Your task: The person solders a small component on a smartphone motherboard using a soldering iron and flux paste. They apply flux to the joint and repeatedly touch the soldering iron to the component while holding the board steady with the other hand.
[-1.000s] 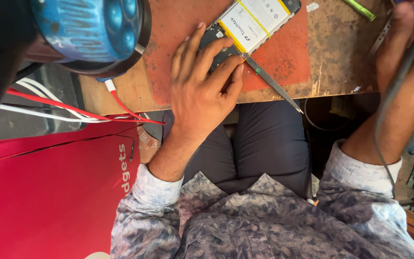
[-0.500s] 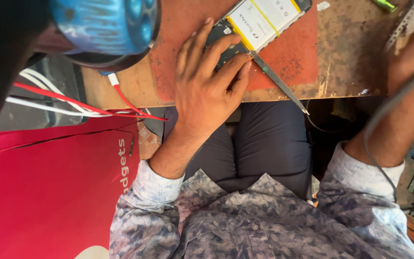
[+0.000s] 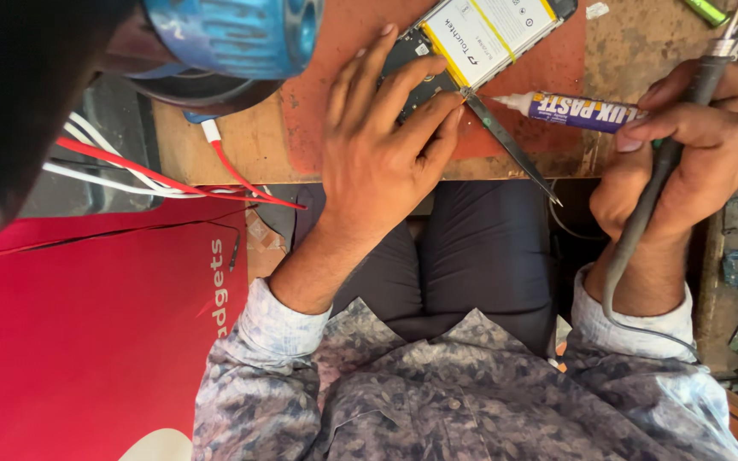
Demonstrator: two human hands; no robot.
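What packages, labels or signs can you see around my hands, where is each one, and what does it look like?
White rectangular battery label with yellow stripes: on the opened phone at the bench's top edge, just past the left hand.
Purple and white paste tube with white nozzle: lying on the bench against the right hand, which grips a dark corded tool.
Red board with white lettering: lower left.
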